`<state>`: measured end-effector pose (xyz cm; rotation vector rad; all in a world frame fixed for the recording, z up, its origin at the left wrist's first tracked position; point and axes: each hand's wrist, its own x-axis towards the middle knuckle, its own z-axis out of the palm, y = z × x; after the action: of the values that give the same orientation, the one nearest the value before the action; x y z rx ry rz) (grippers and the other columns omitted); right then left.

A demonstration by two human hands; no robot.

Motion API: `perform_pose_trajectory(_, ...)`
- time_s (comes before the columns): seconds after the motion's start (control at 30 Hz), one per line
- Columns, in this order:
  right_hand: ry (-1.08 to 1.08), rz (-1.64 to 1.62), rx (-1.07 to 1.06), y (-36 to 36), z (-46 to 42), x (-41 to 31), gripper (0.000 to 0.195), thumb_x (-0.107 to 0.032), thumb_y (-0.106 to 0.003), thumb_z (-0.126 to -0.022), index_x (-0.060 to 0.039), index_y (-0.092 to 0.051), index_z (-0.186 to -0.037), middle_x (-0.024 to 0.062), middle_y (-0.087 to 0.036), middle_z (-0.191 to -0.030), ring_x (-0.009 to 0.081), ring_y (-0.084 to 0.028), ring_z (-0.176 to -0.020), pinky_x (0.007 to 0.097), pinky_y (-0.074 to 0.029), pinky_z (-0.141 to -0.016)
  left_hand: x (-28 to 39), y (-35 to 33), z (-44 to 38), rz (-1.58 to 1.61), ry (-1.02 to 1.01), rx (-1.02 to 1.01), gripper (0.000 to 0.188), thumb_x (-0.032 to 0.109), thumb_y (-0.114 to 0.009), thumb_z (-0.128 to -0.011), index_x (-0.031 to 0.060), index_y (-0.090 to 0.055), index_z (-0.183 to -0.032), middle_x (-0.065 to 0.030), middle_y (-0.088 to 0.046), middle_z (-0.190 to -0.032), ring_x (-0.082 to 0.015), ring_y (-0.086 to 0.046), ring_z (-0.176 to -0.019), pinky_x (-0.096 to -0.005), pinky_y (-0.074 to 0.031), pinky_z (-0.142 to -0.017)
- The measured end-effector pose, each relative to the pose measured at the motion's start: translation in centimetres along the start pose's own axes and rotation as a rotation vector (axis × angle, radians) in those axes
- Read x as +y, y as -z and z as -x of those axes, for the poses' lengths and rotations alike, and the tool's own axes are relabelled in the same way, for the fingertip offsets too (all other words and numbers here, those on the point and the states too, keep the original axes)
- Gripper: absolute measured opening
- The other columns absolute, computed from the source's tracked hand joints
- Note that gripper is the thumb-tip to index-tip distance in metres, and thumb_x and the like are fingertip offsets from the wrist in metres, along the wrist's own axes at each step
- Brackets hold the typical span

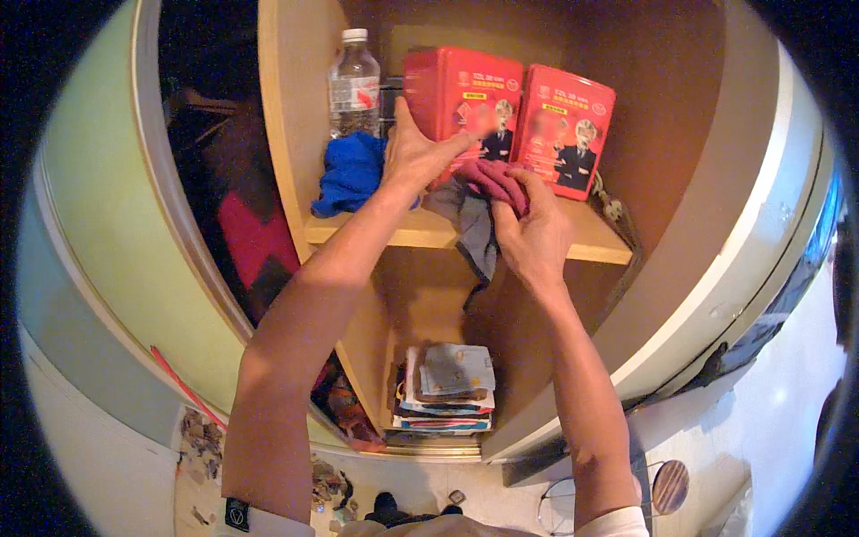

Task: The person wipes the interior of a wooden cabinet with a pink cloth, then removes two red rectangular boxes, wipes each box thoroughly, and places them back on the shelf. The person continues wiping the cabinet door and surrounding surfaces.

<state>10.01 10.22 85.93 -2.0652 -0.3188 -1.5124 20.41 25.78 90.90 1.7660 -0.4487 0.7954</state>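
Around the lower left corner of the left red box [480, 87] is my left hand [419, 151], its thumb across the front and its fingers at the side. Folds of a maroon cloth [493, 181] are pinched in my right hand [537, 231], just below the two boxes. A dark grey cloth [478, 231] hangs from there over the front edge of the wooden shelf [416, 236]. To the right leans a second red box [567, 127], printed like the first. A crumpled blue cloth [352, 171] lies left of my left hand, partly hidden by it.
A clear plastic bottle [354, 87] with a white cap stands behind the blue cloth. A cord [609, 205] lies at the shelf's right end. In the lower compartment sits a stack of folded cloths [446, 389]. A green sliding door [107, 181] borders the cabinet's left; a round stool [671, 486] is lower right.
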Motion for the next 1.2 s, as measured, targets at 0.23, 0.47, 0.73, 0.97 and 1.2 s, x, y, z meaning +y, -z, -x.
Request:
perform_pose_trajectory(0.23,-0.025,0.069,0.030,0.5,-0.1,-0.5,0.035,-0.010,-0.069,-0.071,-0.0113,-0.064,-0.106,0.0172,-0.064,-0.082,0.0373,-0.064,-0.081,0.0483,-0.050,-0.070,2.0,0.0,1.1,-0.280,-0.011,0.054,0.131,0.063,-0.082,-0.056,-0.0056,-0.019,-0.148,-0.0334,-0.051,-0.129,-0.0431,-0.053,-0.118,-0.0444,-0.045,-0.099)
perform_pose_trajectory(0.47,-0.040,0.064,0.040,0.3,-0.2,-0.3,0.037,-0.010,-0.067,-0.074,-0.0083,-0.063,-0.111,0.0173,-0.065,-0.087,0.0369,-0.065,-0.082,0.0424,-0.051,-0.072,4.2,0.4,3.2,-0.432,-0.023,0.118,0.130,0.064,-0.079,-0.059,-0.0018,-0.014,-0.150,-0.0358,-0.053,-0.118,-0.0467,-0.055,-0.108,-0.0490,-0.046,-0.092)
perform_pose_trajectory(0.73,0.055,-0.203,0.212,0.7,0.2,0.3,0.036,0.002,-0.062,-0.074,-0.0037,-0.061,-0.109,0.0175,-0.066,-0.094,0.0379,-0.063,-0.089,0.0448,-0.051,-0.078,6.7,2.0,6.1,-0.403,-0.124,0.187,0.124,0.057,-0.082,-0.059,-0.0027,-0.020,-0.148,-0.0313,-0.057,-0.117,-0.0434,-0.059,-0.105,-0.0480,-0.049,-0.088)
perform_pose_trajectory(0.97,-0.108,-0.607,0.168,1.9,1.4,1.2,0.044,0.014,-0.054,-0.077,0.0015,-0.055,-0.120,0.0079,-0.062,-0.110,0.0185,-0.062,-0.101,0.0294,-0.049,-0.090,9.1,2.7,9.5,-0.327,-0.243,0.239,0.114,0.050,-0.085,-0.060,-0.0053,-0.028,-0.142,-0.0299,-0.054,-0.124,-0.0432,-0.055,-0.112,-0.0474,-0.045,-0.094)
perform_pose_trajectory(1.2,-0.076,-0.588,0.203,7.7,4.7,-2.2,0.045,0.010,-0.057,-0.076,0.0020,-0.055,-0.120,0.0095,-0.058,-0.116,0.0183,-0.057,-0.109,0.0295,-0.044,-0.097,10.8,3.3,15.0,-0.004,-0.178,0.243,0.107,0.030,-0.091,-0.061,-0.0048,-0.030,-0.142,-0.0241,-0.049,-0.131,-0.0334,-0.051,-0.120,-0.0425,-0.041,-0.102)
